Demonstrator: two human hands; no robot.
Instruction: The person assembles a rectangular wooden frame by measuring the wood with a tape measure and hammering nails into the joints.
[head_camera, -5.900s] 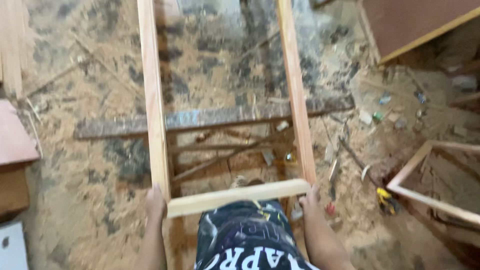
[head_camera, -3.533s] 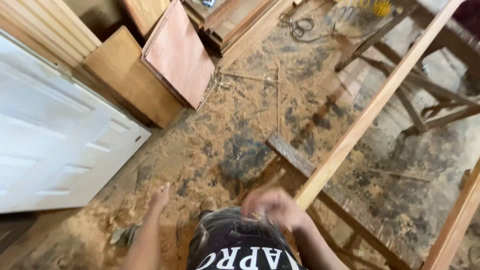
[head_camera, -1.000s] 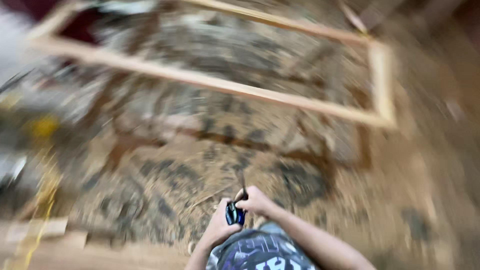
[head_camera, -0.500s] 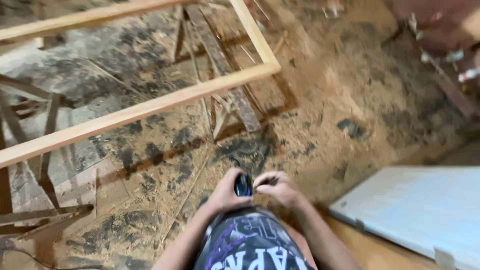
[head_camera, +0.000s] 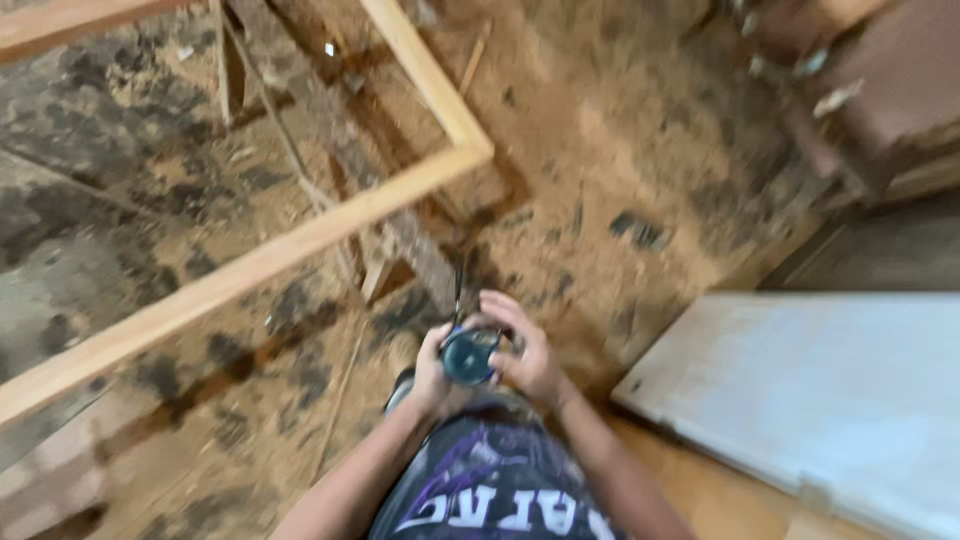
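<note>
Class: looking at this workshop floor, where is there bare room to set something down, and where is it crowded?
Free: sawdust floor between the wooden frame and the white panel. Crowded: inside the frame, over sticks and a plank, and at top right by stacked boards.

Two hands (head_camera: 433, 372) (head_camera: 527, 352), one round dark object (head_camera: 468, 354), one wooden frame (head_camera: 300, 236), one white panel (head_camera: 820, 390).
</note>
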